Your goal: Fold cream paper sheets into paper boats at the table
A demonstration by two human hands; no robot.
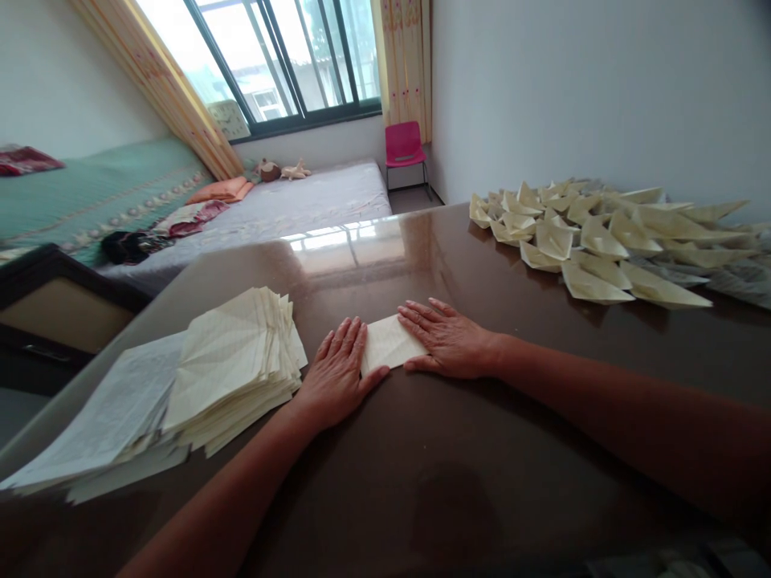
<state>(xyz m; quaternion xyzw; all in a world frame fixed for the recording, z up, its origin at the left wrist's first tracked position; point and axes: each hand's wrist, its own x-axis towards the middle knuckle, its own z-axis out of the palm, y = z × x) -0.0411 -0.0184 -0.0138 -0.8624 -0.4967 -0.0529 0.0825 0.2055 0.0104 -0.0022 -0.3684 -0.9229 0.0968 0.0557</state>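
Observation:
A folded piece of cream paper (389, 341) lies flat on the brown glossy table (385, 466), between my two hands. My left hand (340, 369) rests on its left end, fingers stretched out and thumb along the near edge. Over the right end lies my right hand (449, 341), flat with fingers apart and pointing left. Both hands cover the paper's ends, so only its middle shows. Just left of my left hand is a stack of creased cream sheets (234, 353), partly on top of printed grey-white sheets (126, 401).
Many folded paper boats (554, 237) crowd the table's right side by the white wall (590, 96). Past the far edge are a bed (325, 193) and a pink chair (403, 144) under a window. A dark cabinet (66, 313) stands at the left.

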